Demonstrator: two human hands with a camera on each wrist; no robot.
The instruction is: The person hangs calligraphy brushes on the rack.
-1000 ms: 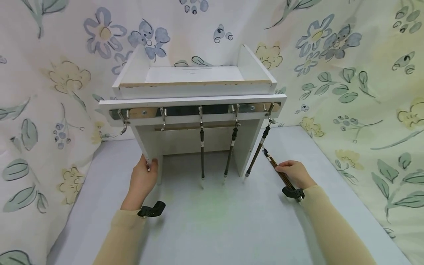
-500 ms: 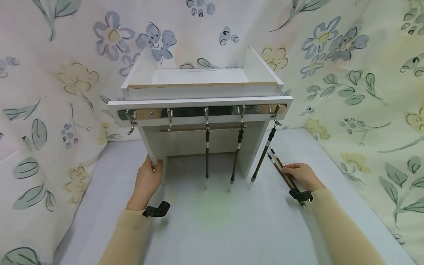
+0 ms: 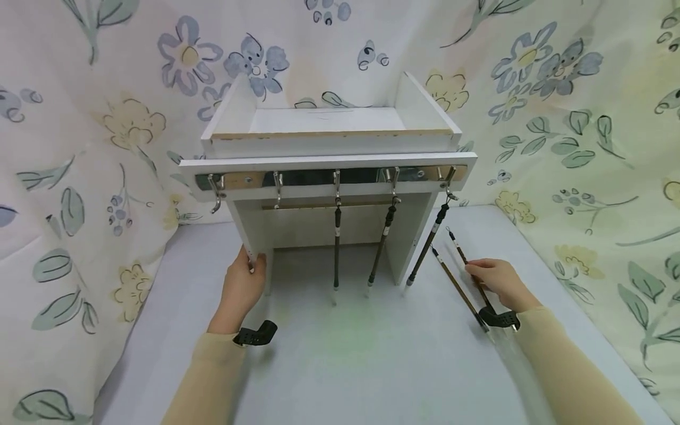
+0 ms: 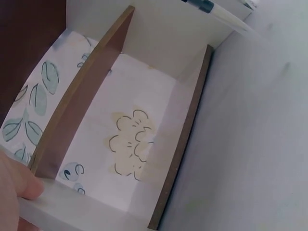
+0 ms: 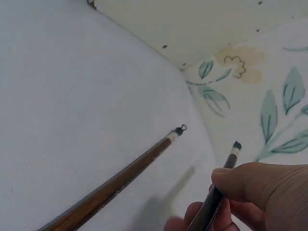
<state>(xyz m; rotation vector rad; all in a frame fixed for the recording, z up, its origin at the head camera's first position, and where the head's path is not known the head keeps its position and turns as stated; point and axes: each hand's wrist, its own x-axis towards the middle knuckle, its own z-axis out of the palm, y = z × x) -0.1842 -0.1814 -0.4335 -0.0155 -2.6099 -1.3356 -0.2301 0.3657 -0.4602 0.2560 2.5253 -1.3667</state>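
My left hand [image 3: 241, 289] grips the lower left side panel [image 4: 82, 209] of a white hook rack [image 3: 329, 144]. My right hand [image 3: 499, 282] pinches a calligraphy brush [image 3: 458, 247] between thumb and fingers near its looped end; that end points away from me and the far end is hidden by the wrist. A second calligraphy brush [image 3: 459, 287] lies on the table just left of the held one, its loop [image 5: 183, 127] showing in the right wrist view. From the rack's hooks hang three more brushes [image 3: 337, 248], tips down, at the middle and right.
Two hooks [image 3: 216, 192] on the left carry nothing. An open-topped tray section [image 3: 324, 121] forms the rack's top. The white table [image 3: 340, 366] meets floral cloth [image 3: 574, 195] at the back and sides.
The two brushes lay close together before; now my right hand has drawn one to the right, apart from the other. My left hand keeps its grip on the rack.
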